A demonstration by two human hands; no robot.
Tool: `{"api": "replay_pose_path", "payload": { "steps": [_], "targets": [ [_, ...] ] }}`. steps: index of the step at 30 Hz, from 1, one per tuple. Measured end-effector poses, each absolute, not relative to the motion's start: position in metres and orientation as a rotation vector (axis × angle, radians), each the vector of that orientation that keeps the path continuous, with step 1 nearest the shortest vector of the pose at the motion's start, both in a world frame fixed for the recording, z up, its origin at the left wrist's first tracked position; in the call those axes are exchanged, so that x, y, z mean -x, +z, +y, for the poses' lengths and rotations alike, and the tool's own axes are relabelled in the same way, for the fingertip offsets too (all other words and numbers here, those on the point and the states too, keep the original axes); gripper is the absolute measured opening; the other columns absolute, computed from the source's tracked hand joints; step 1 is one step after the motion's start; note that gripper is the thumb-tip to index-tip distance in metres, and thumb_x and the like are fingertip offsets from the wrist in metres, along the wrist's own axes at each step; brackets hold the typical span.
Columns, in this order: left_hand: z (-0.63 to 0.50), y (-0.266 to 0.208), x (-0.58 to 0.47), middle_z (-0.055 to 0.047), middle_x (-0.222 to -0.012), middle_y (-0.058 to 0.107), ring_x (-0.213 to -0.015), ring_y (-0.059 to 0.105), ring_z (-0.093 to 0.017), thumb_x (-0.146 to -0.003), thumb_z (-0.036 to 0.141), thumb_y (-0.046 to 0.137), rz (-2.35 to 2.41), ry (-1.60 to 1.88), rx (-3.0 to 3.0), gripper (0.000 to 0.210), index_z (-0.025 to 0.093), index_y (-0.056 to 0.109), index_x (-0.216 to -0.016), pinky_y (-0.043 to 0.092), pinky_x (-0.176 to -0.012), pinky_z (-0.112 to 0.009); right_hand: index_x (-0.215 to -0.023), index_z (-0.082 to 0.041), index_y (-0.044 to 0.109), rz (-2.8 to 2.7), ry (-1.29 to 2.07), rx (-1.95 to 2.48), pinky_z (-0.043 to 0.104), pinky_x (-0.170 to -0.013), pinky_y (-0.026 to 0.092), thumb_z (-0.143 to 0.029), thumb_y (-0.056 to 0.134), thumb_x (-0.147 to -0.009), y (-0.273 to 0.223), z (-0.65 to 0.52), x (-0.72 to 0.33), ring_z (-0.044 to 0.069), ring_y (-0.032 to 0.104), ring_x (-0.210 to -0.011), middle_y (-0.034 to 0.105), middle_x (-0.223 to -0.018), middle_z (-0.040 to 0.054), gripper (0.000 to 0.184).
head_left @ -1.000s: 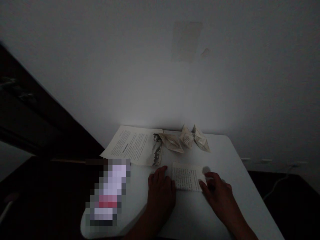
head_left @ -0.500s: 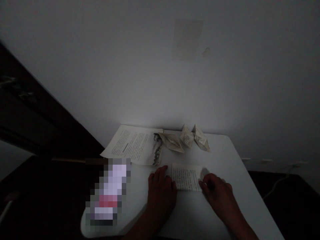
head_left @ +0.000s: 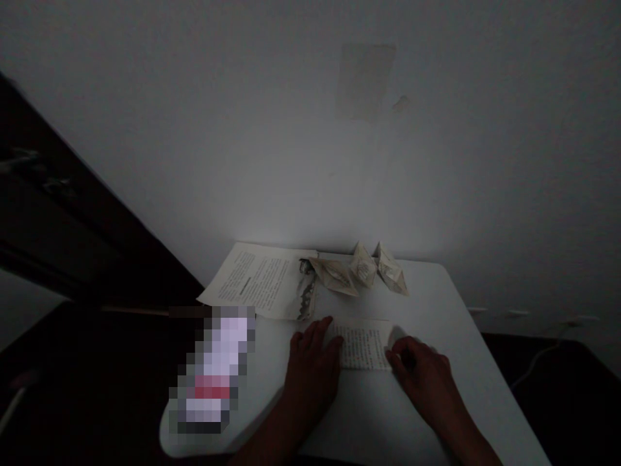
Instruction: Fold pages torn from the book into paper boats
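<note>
A small folded sheet of printed paper (head_left: 365,346) lies flat on the white table between my hands. My left hand (head_left: 314,362) rests at its left edge, fingers apart, with fingertips and thumb touching the paper. At the right edge my right hand (head_left: 424,369) has thumb and forefinger pinched on the paper's lower corner. Behind it stand three folded paper boats: a left one (head_left: 334,276), a middle one (head_left: 363,266) and a right one (head_left: 392,270).
A printed booklet (head_left: 257,278) lies at the table's back left, the left boat touching its edge. A pixelated, phone-shaped object (head_left: 218,369) is at the left. The white table (head_left: 378,421) meets a wall (head_left: 291,162) behind. A cable (head_left: 536,362) hangs at right.
My left hand has shifted slightly up, its thumb and fingers now spread further over the paper's left edge. My right hand stays pinched at the right edge.
</note>
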State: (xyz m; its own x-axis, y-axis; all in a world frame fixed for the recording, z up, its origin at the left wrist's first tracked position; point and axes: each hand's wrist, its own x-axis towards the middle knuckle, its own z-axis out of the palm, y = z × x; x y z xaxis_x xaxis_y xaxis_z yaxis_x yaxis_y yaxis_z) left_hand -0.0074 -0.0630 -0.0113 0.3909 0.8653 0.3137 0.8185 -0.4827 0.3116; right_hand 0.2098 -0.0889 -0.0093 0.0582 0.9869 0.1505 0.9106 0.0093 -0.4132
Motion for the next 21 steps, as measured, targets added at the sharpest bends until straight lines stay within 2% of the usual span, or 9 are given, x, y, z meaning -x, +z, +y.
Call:
{"api": "replay_pose_path", "payload": {
  "steps": [2, 6, 10, 14, 21],
  "targets": [
    [-0.061, -0.007, 0.012, -0.007, -0.136, 0.044, -0.122, 0.041, -0.029, -0.080, 0.019, 0.050, 1.422, 0.598, -2.551, 0.030, 0.023, 0.057, -0.109, 0.033, -0.095, -0.051, -0.076, -0.024, 0.060, -1.900, 0.257, 1.945, 0.035, -0.068, 0.039, -0.039, 0.045, -0.084, -0.009, -0.088, -0.210, 0.022, 0.061, -0.070, 0.065, -0.068, 0.0012, 0.023],
    [-0.056, 0.002, 0.020, -0.009, -0.132, 0.048, -0.124, 0.040, -0.027, -0.076, 0.030, 0.056, 1.190, 0.535, -2.565, 0.045, 0.019, 0.051, -0.120, 0.031, -0.102, -0.046, -0.078, -0.026, 0.067, -1.912, 0.248, 1.926, 0.038, -0.071, 0.042, -0.038, 0.048, -0.082, -0.009, -0.088, -0.211, 0.024, 0.063, -0.073, 0.069, -0.073, 0.0014, 0.023],
    [-0.053, 0.005, 0.020, -0.010, -0.129, 0.051, -0.121, 0.043, -0.025, -0.074, 0.025, 0.056, 1.135, 0.494, -2.580, 0.047, 0.016, 0.051, -0.120, 0.032, -0.103, -0.041, -0.088, -0.025, 0.068, -1.967, 0.245, 1.852, 0.039, -0.075, 0.044, -0.040, 0.053, -0.078, -0.011, -0.092, -0.214, 0.024, 0.063, -0.077, 0.069, -0.080, 0.0035, 0.023],
    [-0.051, 0.007, 0.017, -0.011, -0.127, 0.052, -0.119, 0.045, -0.025, -0.071, 0.022, 0.055, 1.142, 0.485, -2.605, 0.048, 0.014, 0.052, -0.118, 0.032, -0.103, -0.039, -0.098, -0.023, 0.065, -2.070, 0.122, 1.813, 0.045, -0.081, 0.040, -0.035, 0.061, -0.071, -0.009, -0.098, -0.213, 0.027, 0.059, -0.089, 0.067, -0.092, 0.0058, 0.030],
    [-0.050, 0.012, 0.016, -0.012, -0.121, 0.056, -0.114, 0.049, -0.026, -0.066, 0.018, 0.054, 1.102, 0.490, -2.627, 0.046, 0.015, 0.053, -0.113, 0.035, -0.100, -0.042, -0.096, -0.024, 0.067, -2.192, -0.115, 1.678, 0.042, -0.078, 0.038, -0.031, 0.061, -0.072, -0.002, -0.096, -0.212, 0.027, 0.052, -0.089, 0.059, -0.092, 0.0078, 0.026]
  ]
}}
